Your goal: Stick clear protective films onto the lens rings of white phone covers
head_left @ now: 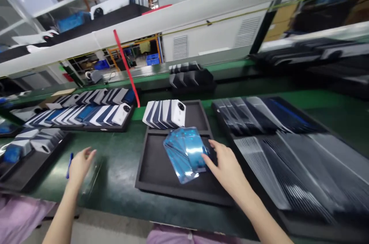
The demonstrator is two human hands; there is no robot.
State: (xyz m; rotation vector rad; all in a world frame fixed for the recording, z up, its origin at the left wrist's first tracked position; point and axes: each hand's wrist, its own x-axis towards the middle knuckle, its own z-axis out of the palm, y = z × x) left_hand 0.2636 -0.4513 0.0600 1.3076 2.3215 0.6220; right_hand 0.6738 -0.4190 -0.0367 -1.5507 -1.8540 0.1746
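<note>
My right hand [226,163] is over the right side of a black tray [150,188], its thumb on the edge of the top sheet of several blue plastic films [184,153]. The films lie fanned out across the tray's front compartment and its divider. A dark patch between thumb and forefinger is too unclear to name. My left hand [79,167] hovers over the green table with thumb and fingers apart and nothing visible in them. Close to it are a blue pen [69,165] and a blurred, see-through sheet [93,178].
White and dark phone-shaped panels [164,114] lean in the tray's back compartment. To the right, a large tray holds rows of clear and dark sheets [288,167]. More panel trays [95,115] stand at left. A red strip [127,69] slants down from the shelf.
</note>
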